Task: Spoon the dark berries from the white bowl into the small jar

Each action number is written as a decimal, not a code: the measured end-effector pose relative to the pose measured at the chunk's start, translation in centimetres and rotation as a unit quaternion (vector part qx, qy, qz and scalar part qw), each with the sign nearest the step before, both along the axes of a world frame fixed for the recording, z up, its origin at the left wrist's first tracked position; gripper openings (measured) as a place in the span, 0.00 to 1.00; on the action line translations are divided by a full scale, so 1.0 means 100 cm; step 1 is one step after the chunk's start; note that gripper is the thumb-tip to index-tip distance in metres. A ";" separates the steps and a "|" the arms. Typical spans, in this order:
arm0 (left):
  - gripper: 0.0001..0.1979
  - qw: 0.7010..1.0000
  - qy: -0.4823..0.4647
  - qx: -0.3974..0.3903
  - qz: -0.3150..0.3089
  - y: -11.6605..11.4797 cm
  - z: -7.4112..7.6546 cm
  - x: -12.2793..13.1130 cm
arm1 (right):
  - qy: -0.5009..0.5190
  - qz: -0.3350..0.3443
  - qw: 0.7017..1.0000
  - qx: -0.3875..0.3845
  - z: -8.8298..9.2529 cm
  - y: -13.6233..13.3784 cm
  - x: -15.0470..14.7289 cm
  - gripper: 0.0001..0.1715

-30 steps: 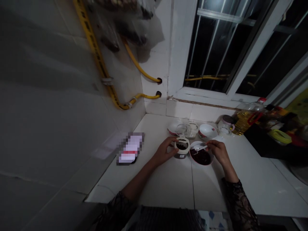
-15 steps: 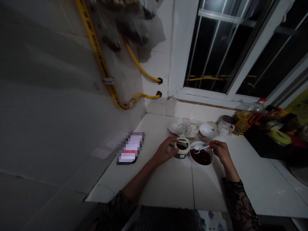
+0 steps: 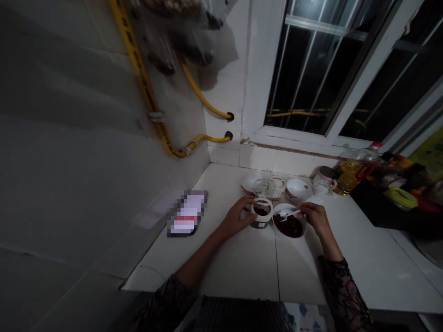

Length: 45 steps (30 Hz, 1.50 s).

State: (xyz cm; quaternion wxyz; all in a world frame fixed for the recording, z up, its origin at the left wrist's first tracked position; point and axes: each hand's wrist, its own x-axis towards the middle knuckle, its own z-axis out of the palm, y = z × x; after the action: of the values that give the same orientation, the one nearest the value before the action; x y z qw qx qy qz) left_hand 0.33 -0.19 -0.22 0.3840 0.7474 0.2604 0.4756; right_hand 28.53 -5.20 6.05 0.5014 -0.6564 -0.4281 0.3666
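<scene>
My left hand (image 3: 239, 216) grips the side of a small jar (image 3: 261, 223) with a pale rim and its clear lid (image 3: 263, 187) tipped back. Dark contents show inside the jar. Pinched in my right hand (image 3: 314, 215) is the handle of a white spoon (image 3: 291, 213). The spoon's bowl end is over a white bowl (image 3: 304, 230) with a reddish rim, at the surface of the dark red-brown food (image 3: 290, 227) in it. Jar and bowl stand side by side on the tiled counter.
Behind stand another jar (image 3: 278, 186), a white bowl (image 3: 299, 189) and a partly hidden bowl (image 3: 248, 183). An oil bottle (image 3: 346, 175) and a black box (image 3: 368, 203) are at the right. A phone (image 3: 188, 213) lies near the left wall. A yellow pipe (image 3: 138, 78) runs down that wall.
The spoon's bowl end has shifted slightly over the food in the bowl, with my right hand barely moving. My left hand stays on the jar.
</scene>
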 end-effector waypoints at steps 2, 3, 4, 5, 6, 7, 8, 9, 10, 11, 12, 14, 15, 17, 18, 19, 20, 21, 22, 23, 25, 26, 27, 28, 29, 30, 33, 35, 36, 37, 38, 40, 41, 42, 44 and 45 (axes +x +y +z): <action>0.16 1.000 0.001 0.000 0.001 0.000 0.000 0.000 | -0.009 0.004 1.000 0.002 -0.001 0.001 0.000 0.13; 0.16 1.000 0.001 0.000 0.004 0.000 0.000 0.000 | -0.008 0.006 1.000 0.002 -0.002 0.001 0.001 0.14; 0.17 1.000 0.002 -0.001 0.006 -0.001 0.000 0.000 | -0.005 0.007 1.000 0.002 -0.003 0.001 0.002 0.14; 0.17 1.000 0.003 -0.002 0.006 -0.001 0.001 0.000 | 0.000 0.007 1.000 0.003 -0.003 0.001 0.002 0.15; 0.17 1.000 0.003 -0.002 0.006 -0.001 0.001 0.000 | 0.005 0.007 1.000 0.004 -0.003 0.001 0.003 0.15; 0.17 1.000 0.003 -0.002 0.005 -0.001 0.001 0.000 | 0.008 0.009 1.000 0.006 -0.003 0.001 0.003 0.15; 0.17 1.000 0.002 -0.002 0.005 -0.001 0.001 0.000 | 0.009 0.011 1.000 0.008 -0.002 0.001 0.004 0.15; 0.17 1.000 0.002 0.000 0.004 0.000 0.001 0.000 | 0.011 0.013 1.000 0.011 -0.001 0.000 0.004 0.15; 0.16 1.000 0.002 0.002 0.003 0.000 0.001 0.000 | 0.015 0.014 1.000 0.014 0.001 0.000 0.003 0.15; 0.16 1.000 0.003 0.005 0.002 0.000 0.001 0.000 | 0.023 0.013 0.999 0.020 0.002 -0.001 0.002 0.15; 0.16 1.000 0.003 0.007 0.002 0.000 0.001 0.000 | 0.034 0.009 0.999 0.026 0.005 -0.001 0.001 0.15; 0.16 1.000 0.005 0.007 0.001 0.000 0.001 0.000 | 0.058 -0.003 0.997 0.045 0.009 -0.003 -0.004 0.15; 0.16 1.000 0.005 0.007 0.001 0.000 0.001 0.000 | 0.065 -0.009 0.996 0.058 0.011 -0.003 -0.008 0.16; 0.16 1.000 0.003 0.004 0.003 -0.001 0.001 0.000 | 0.055 -0.018 0.994 0.088 0.013 -0.006 -0.018 0.17; 0.16 1.000 0.004 0.003 0.003 -0.001 0.002 0.000 | 0.037 -0.022 0.994 0.105 0.013 -0.008 -0.024 0.18; 0.16 1.000 0.004 0.003 0.003 -0.001 0.002 0.000 | 0.011 -0.026 0.992 0.124 0.013 -0.009 -0.031 0.19; 0.16 1.000 0.004 0.003 0.003 -0.001 0.002 0.000 | -0.023 -0.029 0.989 0.147 0.011 -0.011 -0.038 0.20; 0.15 1.000 0.004 0.003 0.003 -0.001 0.002 0.000 | -0.066 -0.028 0.982 0.173 0.010 -0.014 -0.045 0.20; 0.15 1.000 0.004 0.003 0.004 -0.001 0.002 0.000 | -0.121 -0.017 0.972 0.201 0.008 -0.016 -0.051 0.18; 0.16 1.000 0.003 0.003 0.004 -0.001 0.002 0.000 | -0.180 0.014 0.957 0.225 0.006 -0.018 -0.056 0.17; 0.16 1.000 0.002 0.002 0.005 -0.001 0.003 -0.001 | -0.276 0.090 0.921 0.258 0.003 -0.022 -0.063 0.15; 0.16 1.000 0.002 0.002 0.005 -0.002 0.003 -0.001 | -0.306 0.122 0.906 0.264 0.003 -0.024 -0.064 0.15; 0.16 1.000 0.003 0.000 0.004 -0.002 0.003 -0.001 | -0.323 0.137 0.898 0.265 0.003 -0.025 -0.064 0.15; 0.16 1.000 0.003 -0.002 0.003 -0.002 0.004 -0.001 | -0.330 0.130 0.898 0.262 0.004 -0.026 -0.061 0.16; 0.16 1.000 0.003 -0.005 0.001 -0.002 0.004 -0.001 | -0.328 0.105 0.903 0.257 0.005 -0.027 -0.057 0.17; 0.16 1.000 0.004 -0.007 0.000 -0.002 0.004 -0.001 | -0.320 0.069 0.911 0.252 0.006 -0.027 -0.052 0.17; 0.16 1.000 0.006 -0.009 0.001 -0.003 0.005 -0.001 | -0.295 -0.022 0.929 0.224 0.008 -0.023 -0.030 0.17; 0.16 1.000 0.006 -0.005 0.004 -0.002 0.005 -0.001 | -0.307 -0.030 0.932 0.188 0.007 -0.019 -0.015 0.16; 0.16 1.000 0.007 -0.003 0.006 -0.002 0.005 -0.001 | -0.325 -0.026 0.930 0.170 0.005 -0.017 -0.010 0.16; 0.16 1.000 0.007 -0.002 0.007 -0.002 0.004 -0.002 | -0.343 -0.021 0.927 0.151 0.004 -0.015 -0.006 0.16; 0.16 1.000 0.007 -0.002 0.007 -0.002 0.004 -0.002 | -0.360 -0.012 0.924 0.133 0.002 -0.013 -0.004 0.16; 0.16 1.000 0.005 -0.004 0.007 -0.002 0.003 -0.002 | -0.374 0.013 0.922 0.102 -0.002 -0.010 -0.006 0.15; 0.16 1.000 0.004 -0.004 0.007 -0.002 0.003 -0.002 | -0.369 0.028 0.925 0.091 -0.004 -0.009 -0.009 0.15; 0.16 1.000 0.003 -0.005 0.007 -0.001 0.003 -0.002 | -0.354 0.043 0.931 0.082 -0.005 -0.008 -0.012 0.15; 0.16 1.000 0.003 -0.004 0.008 -0.001 0.002 -0.002 | -0.298 0.058 0.950 0.071 -0.006 -0.007 -0.018 0.14; 0.16 1.000 0.003 -0.003 0.007 -0.001 0.002 -0.002 | -0.261 0.056 0.961 0.068 -0.006 -0.007 -0.019 0.14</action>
State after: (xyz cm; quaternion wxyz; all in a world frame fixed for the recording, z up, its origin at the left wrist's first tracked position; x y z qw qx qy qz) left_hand 0.17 -0.32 -0.01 0.3820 0.7459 0.2685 0.4750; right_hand 26.58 -5.89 5.47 0.3941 -0.6687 -0.6042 0.1800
